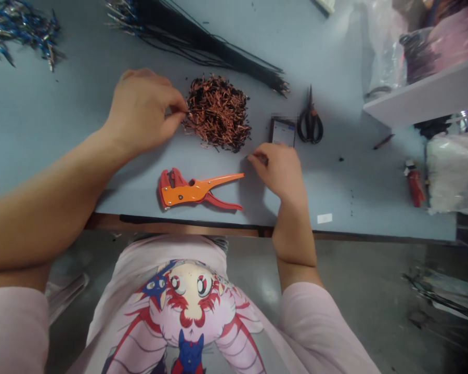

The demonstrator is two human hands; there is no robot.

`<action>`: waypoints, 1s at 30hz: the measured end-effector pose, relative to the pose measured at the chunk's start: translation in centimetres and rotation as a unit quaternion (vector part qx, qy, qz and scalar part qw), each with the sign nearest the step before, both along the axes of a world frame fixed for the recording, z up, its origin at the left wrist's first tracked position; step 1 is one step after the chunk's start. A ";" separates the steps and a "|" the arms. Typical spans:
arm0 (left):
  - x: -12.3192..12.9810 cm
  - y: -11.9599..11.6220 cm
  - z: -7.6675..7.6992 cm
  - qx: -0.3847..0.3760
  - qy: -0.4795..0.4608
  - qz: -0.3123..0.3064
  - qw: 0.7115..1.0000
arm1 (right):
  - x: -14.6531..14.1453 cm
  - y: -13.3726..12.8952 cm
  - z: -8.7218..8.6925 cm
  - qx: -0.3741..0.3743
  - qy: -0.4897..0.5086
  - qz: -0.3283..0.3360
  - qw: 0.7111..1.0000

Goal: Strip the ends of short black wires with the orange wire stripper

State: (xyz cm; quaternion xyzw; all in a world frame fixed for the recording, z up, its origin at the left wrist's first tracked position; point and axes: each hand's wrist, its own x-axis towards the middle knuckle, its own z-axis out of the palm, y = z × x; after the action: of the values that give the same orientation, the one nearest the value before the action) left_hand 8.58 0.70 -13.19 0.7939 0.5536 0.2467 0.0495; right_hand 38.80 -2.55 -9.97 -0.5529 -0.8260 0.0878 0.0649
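My left hand is at the left edge of a heap of cut copper-coloured wire scraps, its thumb and fingertips pinched on a thin strand. My right hand rests low on the blue-grey table, its fingertips curled together just above an orange wire stripper. Whether those fingers hold anything is hard to see. Beyond that hand lie a phone and black-handled scissors. A long bundle of black wires lies behind the heap.
A heap of blue-and-silver wire terminals lies at the far left. A white shelf juts over the table's right side, near a small red bottle and a white plastic bag. The table's front edge runs along my body.
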 end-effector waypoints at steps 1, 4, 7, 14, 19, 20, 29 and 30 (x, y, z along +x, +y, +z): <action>0.1 -0.2 0.4 -0.026 -0.033 -0.003 0.999 | -0.3 0.0 -0.1 -0.007 0.008 0.028 1.000; 0.6 -0.9 1.5 -0.082 -0.147 0.004 0.986 | -1.3 -0.3 -0.4 0.032 0.070 0.090 0.993; 1.0 -1.2 2.1 -0.099 -0.255 0.018 0.962 | -2.4 -1.2 -0.2 0.057 0.101 0.104 0.988; 0.9 0.0 1.6 -0.135 -0.397 0.069 0.905 | -4.7 -4.6 1.4 -0.086 0.009 0.217 0.972; 1.0 0.1 1.5 -0.144 -0.428 0.072 0.889 | -5.6 -5.0 0.9 -0.126 -0.016 0.221 0.967; 1.0 0.1 1.6 -0.137 -0.433 0.076 0.888 | -5.7 -5.0 0.8 -0.129 -0.006 0.214 0.968; 0.1 1.3 0.8 -0.007 -0.501 0.088 0.861 | -2.3 -2.9 2.0 -0.184 0.363 0.024 0.913; 0.3 1.2 0.8 -0.004 -0.511 0.084 0.855 | -2.0 -2.7 2.0 -0.227 0.407 0.011 0.885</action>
State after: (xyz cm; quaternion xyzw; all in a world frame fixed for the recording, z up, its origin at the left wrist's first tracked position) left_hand 8.92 1.91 -12.41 0.5061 0.5158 0.6190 0.3076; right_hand 36.80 -5.27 -7.93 -0.4587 -0.6907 0.4913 0.2668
